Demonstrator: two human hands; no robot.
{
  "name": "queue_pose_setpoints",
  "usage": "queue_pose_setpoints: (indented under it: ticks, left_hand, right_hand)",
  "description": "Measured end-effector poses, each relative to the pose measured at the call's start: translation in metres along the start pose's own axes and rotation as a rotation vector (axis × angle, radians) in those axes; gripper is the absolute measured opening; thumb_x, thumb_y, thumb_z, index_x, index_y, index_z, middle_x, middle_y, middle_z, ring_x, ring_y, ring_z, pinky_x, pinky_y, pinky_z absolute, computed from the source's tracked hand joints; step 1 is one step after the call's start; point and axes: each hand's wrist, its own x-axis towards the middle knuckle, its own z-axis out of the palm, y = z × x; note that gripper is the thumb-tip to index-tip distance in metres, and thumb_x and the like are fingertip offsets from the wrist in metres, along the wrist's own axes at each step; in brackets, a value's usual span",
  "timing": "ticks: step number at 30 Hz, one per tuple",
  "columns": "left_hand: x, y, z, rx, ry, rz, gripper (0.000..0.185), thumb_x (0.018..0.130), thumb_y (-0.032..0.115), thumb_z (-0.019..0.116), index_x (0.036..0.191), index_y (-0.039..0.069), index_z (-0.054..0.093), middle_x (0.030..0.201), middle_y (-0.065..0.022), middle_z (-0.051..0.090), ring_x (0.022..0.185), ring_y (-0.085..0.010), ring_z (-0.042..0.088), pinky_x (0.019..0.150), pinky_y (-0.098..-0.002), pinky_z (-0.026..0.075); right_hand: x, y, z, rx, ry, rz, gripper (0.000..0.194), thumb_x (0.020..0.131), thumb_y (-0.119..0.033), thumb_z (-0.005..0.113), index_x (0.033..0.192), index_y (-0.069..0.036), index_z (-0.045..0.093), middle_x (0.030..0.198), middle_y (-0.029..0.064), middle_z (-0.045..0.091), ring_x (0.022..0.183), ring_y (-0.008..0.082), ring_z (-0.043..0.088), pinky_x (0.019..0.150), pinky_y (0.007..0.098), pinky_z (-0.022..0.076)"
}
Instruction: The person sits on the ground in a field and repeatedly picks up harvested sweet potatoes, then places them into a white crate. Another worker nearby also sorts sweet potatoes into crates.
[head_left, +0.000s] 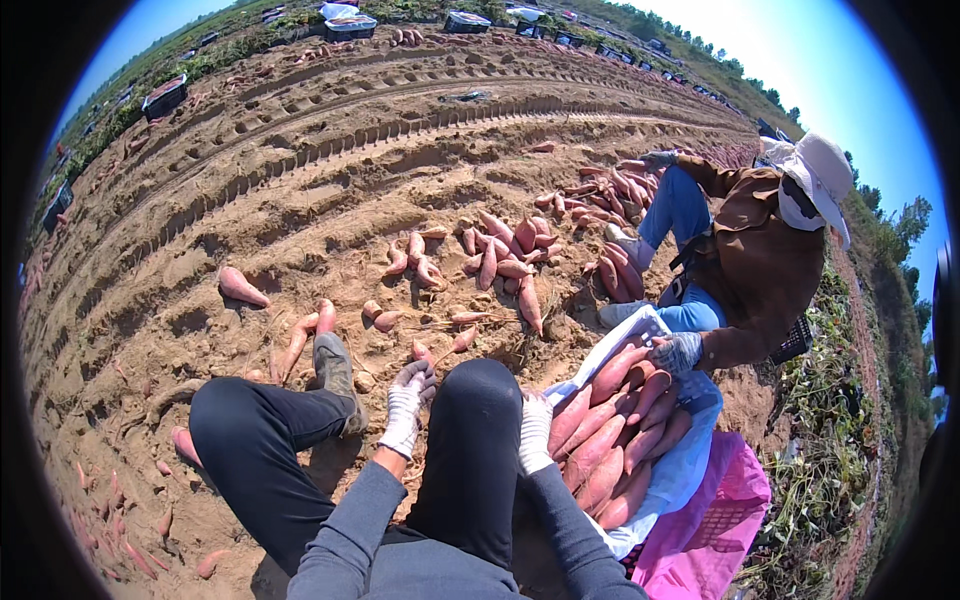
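Note:
My left hand (409, 405), in a white knit glove with soiled dark fingers, is low over the soil between my legs. Just beyond its fingertips lies a small sweet potato (421, 351); whether they touch is unclear. Beside my bent knee, my right hand (535, 433) rests at the near edge of a crate lined with white plastic sheeting (694, 457). Its fingers are partly hidden, so its grip cannot be made out. Large reddish sweet potatoes (600, 442) fill the crate. More sweet potatoes (510, 251) lie heaped on the ground ahead.
A co-worker (757, 247) in a hat and brown jacket crouches at right, one gloved hand (677, 352) on the crate's sweet potatoes. Pink plastic sheeting (712, 517) hangs by the crate. Vines (825, 420) border the right; a filled crate (165, 96) stands far left.

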Motion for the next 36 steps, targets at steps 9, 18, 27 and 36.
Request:
queue_pose_setpoints:
  ticks: [9,18,27,36]
  left_hand:
    - [0.069,-0.069,-0.039,-0.238,0.475,-0.196,0.022,0.096,0.008,0.052,0.116,0.005,0.058,0.1,-0.0103,0.065,0.086,-0.0218,0.065,0.078,-0.0335,0.055]
    - [0.147,-0.082,-0.041,-0.245,0.061,-0.224,0.036,0.099,0.017,0.054,0.13,0.001,0.05,0.111,-0.0128,0.063,0.098,-0.0218,0.065,0.078,-0.0284,0.056]
    - [0.195,-0.063,-0.025,-0.243,0.095,-0.194,0.04,0.096,0.021,0.059,0.131,0.003,0.05,0.109,-0.0111,0.063,0.096,-0.0199,0.064,0.084,-0.0316,0.054]
    - [0.212,-0.067,-0.005,-0.233,0.019,-0.352,0.075,0.088,0.04,0.068,0.149,0.023,0.027,0.143,-0.0138,0.038,0.127,-0.0282,0.044,0.1,-0.0458,0.046]
  right_hand:
    - [0.037,0.012,-0.021,0.559,-0.198,0.207,0.027,0.086,-0.016,0.062,0.112,-0.006,0.065,0.107,0.0139,0.065,0.101,0.0293,0.061,0.09,0.0393,0.0476]
    - [0.303,0.128,0.124,-0.074,-0.057,0.006,0.07,0.071,-0.02,0.079,0.132,-0.004,0.049,0.127,0.0212,0.054,0.115,0.0378,0.053,0.101,0.0424,0.0425]
    - [0.387,0.182,0.236,-0.557,-0.243,0.083,0.075,0.064,-0.021,0.08,0.131,-0.006,0.048,0.109,0.0196,0.06,0.099,0.0387,0.058,0.085,0.0455,0.0505]
    - [0.317,0.121,0.159,0.829,-0.829,0.657,0.07,0.091,-0.032,0.064,0.144,0.004,0.035,0.13,0.0132,0.055,0.117,0.0169,0.053,0.094,0.0257,0.0449]
